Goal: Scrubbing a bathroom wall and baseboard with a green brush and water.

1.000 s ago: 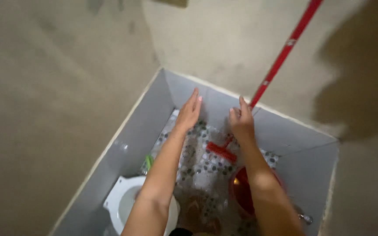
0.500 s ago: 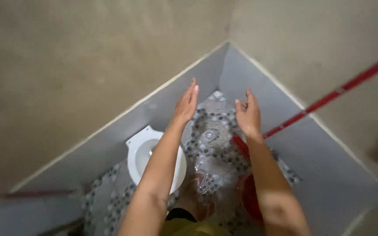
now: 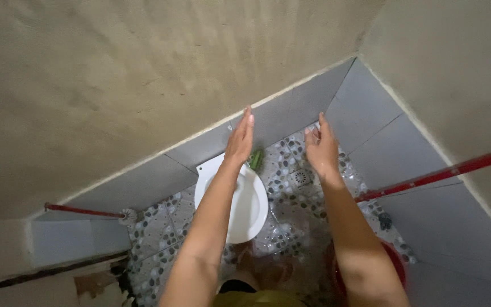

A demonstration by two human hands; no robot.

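My left hand (image 3: 240,139) is held out flat, fingers straight and together, above the far rim of a white squat toilet pan (image 3: 244,206). My right hand (image 3: 321,149) is raised beside it, fingers loosely spread, over the wet pebble-patterned floor (image 3: 291,196). Neither hand holds anything. A small green object (image 3: 256,158) lies on the floor between my hands, by the wall. A round floor drain (image 3: 302,177) sits just below my right hand.
A long red pole (image 3: 439,174) leans across the right wall. A red bucket (image 3: 396,267) stands under my right forearm. A red-handled brush (image 3: 86,212) lies at the left. Grey tiled skirting (image 3: 291,116) and bare plaster walls enclose the corner.
The view has swung left: the toilet pan now lies under my left arm and the red pole has shifted right. Both hands stay raised and empty.
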